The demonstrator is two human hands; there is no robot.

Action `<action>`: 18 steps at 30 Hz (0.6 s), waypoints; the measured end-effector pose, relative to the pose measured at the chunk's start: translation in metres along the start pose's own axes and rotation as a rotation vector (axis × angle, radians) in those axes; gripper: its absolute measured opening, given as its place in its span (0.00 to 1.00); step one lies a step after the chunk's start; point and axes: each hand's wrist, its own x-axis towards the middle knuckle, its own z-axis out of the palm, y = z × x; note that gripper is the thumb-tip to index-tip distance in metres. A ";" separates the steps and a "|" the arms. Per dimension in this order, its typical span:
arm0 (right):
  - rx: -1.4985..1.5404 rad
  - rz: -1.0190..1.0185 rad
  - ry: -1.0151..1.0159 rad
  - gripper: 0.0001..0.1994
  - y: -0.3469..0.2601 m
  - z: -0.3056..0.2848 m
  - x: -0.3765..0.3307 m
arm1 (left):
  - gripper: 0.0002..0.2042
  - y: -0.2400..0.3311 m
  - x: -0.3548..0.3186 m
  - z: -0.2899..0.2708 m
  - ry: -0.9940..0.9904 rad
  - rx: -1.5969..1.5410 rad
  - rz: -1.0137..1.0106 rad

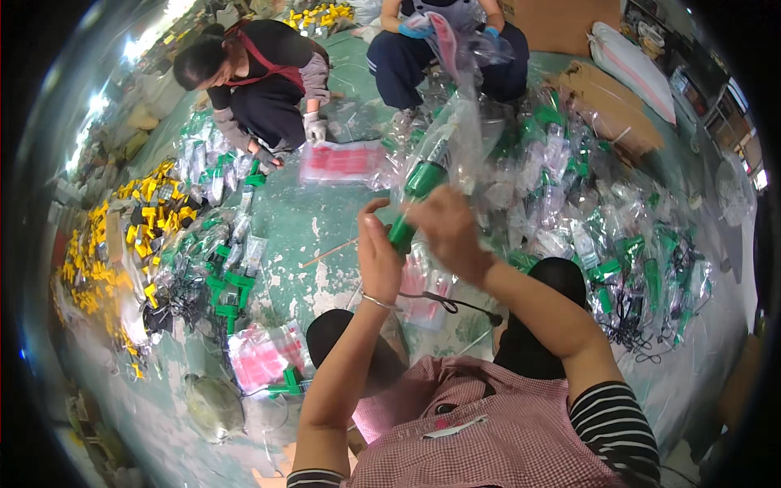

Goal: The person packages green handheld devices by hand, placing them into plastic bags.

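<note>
Handling one green tool (424, 180): two hands (380, 259); beyond, two co-workers (272, 77).

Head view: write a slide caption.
Left hand and right hand handle a green tool and clear plastic above green flooring.

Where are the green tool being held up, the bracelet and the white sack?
Green tool (424, 179), head view: its thick barrel.
Bracelet (379, 303), head view: middle of its band.
White sack (633, 73), head view: middle of its side.
</note>
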 end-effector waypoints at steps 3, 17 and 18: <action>0.132 -0.030 -0.091 0.10 -0.035 0.005 -0.008 | 0.27 0.004 -0.002 0.004 0.005 -0.332 -0.232; 0.398 0.367 -0.424 0.06 -0.008 0.033 -0.077 | 0.34 0.023 0.008 -0.017 0.142 -0.462 -0.168; 0.683 0.197 -0.572 0.11 -0.025 0.025 -0.076 | 0.34 0.020 0.007 -0.021 0.151 -0.459 -0.168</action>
